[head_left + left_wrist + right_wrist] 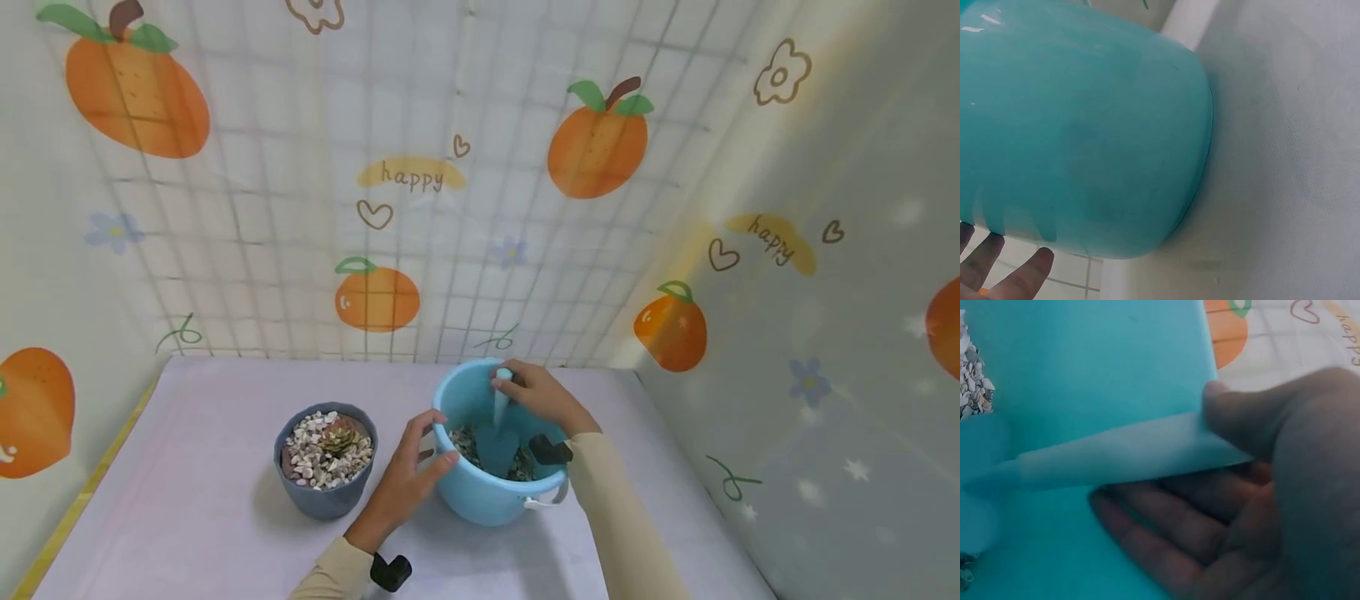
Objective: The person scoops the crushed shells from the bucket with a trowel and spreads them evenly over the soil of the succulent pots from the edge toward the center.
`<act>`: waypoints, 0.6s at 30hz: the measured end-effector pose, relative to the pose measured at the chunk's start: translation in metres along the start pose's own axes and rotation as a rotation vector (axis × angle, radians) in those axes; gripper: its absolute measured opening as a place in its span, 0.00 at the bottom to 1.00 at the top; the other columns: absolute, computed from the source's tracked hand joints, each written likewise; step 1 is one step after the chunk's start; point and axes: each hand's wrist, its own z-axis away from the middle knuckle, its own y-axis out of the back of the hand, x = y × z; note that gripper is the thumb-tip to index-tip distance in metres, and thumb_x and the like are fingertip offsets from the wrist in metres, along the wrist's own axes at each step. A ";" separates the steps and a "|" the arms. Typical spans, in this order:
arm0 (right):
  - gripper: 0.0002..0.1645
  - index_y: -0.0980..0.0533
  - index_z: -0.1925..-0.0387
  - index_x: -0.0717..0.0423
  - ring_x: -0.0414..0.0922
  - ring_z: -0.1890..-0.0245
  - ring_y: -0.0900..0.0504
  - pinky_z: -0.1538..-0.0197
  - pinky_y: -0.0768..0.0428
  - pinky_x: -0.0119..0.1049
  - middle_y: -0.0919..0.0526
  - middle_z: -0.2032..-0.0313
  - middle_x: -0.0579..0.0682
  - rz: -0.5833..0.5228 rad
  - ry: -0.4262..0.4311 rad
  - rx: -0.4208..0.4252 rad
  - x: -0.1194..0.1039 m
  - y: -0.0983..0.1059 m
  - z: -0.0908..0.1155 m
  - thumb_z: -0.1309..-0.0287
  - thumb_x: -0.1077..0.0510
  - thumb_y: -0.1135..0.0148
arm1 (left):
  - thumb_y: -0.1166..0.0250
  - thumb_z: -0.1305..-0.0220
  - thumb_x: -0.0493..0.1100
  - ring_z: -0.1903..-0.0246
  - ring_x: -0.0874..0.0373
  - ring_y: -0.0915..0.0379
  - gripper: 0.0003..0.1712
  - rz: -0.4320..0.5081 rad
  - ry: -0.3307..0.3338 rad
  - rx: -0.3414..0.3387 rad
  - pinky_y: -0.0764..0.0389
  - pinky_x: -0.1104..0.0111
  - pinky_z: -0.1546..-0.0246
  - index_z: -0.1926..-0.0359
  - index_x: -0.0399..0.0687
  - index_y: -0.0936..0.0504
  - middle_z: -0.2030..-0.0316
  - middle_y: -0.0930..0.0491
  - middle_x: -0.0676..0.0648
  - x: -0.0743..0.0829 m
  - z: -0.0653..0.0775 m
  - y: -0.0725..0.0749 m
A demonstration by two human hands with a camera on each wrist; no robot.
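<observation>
A light-blue bucket (pixel 487 496) stands upright on the table, with grey-white gravel (pixel 463 442) at its bottom. My left hand (pixel 408 467) holds the bucket's left side at the rim; in the left wrist view its fingertips (pixel 1038 265) touch the outer wall. My right hand (pixel 543 396) reaches over the rim and grips the handle of a blue trowel (pixel 501 450). The handle points up and the blade is down at the gravel. Thumb and fingers lie on either side of that pale handle (pixel 1129 450) in the right wrist view. The blade's tip is hidden.
Left of the bucket stands a grey-blue pot (pixel 322 502) with pale pebbles (pixel 307 446) and a small succulent (pixel 341 440). A white bucket handle (pixel 551 497) hangs at the front right. Printed curtains (pixel 450 242) border the pale table (pixel 217 433) at the back and right.
</observation>
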 end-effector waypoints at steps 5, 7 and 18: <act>0.15 0.26 0.52 0.57 0.47 0.59 0.20 0.53 0.21 0.48 0.21 0.63 0.51 0.018 -0.056 -0.038 0.002 -0.003 0.003 0.28 0.50 0.47 | 0.38 0.33 0.57 0.32 0.48 0.46 0.29 0.000 0.001 0.008 0.33 0.41 0.44 0.35 0.67 0.37 0.33 0.40 0.53 -0.001 0.000 -0.002; 0.14 0.27 0.56 0.57 0.47 0.59 0.20 0.53 0.20 0.47 0.22 0.64 0.52 0.009 -0.059 -0.039 0.003 -0.004 0.003 0.28 0.49 0.47 | 0.38 0.33 0.56 0.32 0.49 0.46 0.29 0.003 0.000 0.009 0.33 0.41 0.44 0.35 0.68 0.38 0.32 0.40 0.52 -0.002 0.001 -0.002; 0.18 0.27 0.68 0.60 0.49 0.66 0.19 0.59 0.20 0.46 0.22 0.72 0.56 0.063 -0.086 -0.055 0.004 -0.005 0.002 0.30 0.49 0.44 | 0.38 0.32 0.53 0.32 0.46 0.46 0.28 0.013 0.002 0.002 0.34 0.39 0.45 0.35 0.67 0.37 0.31 0.41 0.45 0.005 0.001 0.000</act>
